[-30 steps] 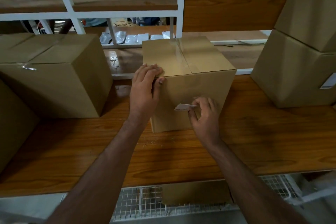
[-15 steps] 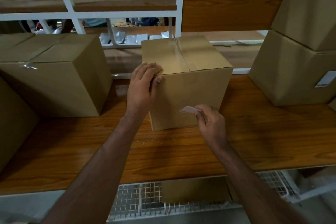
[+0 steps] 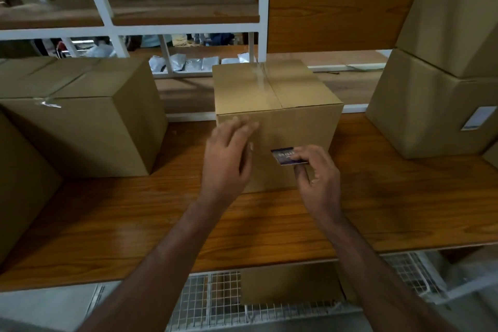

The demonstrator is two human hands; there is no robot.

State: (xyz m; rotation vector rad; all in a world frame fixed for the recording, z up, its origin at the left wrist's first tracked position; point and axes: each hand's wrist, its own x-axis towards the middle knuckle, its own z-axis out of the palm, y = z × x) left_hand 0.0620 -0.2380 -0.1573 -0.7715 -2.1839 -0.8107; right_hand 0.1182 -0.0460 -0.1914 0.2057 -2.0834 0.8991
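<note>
On the wooden bench (image 3: 107,224), a cardboard box (image 3: 296,127) stands upright at the middle. Its top flaps are closed and sealed along the seam with clear tape (image 3: 262,81), so its contents cannot be seen. The right hand (image 3: 320,178) pinches a small label (image 3: 283,157) with bluish print between thumb and fingertips and holds it at the lower part of the box's front face. The left hand (image 3: 226,159) is open, with its fingers spread and blurred in front of the box's upper left front edge; whether it touches the cardboard cannot be told.

A larger box (image 3: 80,129) sits to the left on the same bench, apart from the middle one. It is also closed, with tape along its top. Part of another box (image 3: 21,183) shows at the far left edge. To the right, two boxes are stacked: the lower one (image 3: 420,116) has a white sticker (image 3: 479,117) on its side, and the upper one (image 3: 458,21) rests on top of it. Both are closed.

Behind the bench, silver pouches (image 3: 186,63) lie in a row on a further surface beyond a white frame (image 3: 262,8). Under the bench, a flat piece of cardboard (image 3: 288,283) rests on a wire shelf (image 3: 215,296).
</note>
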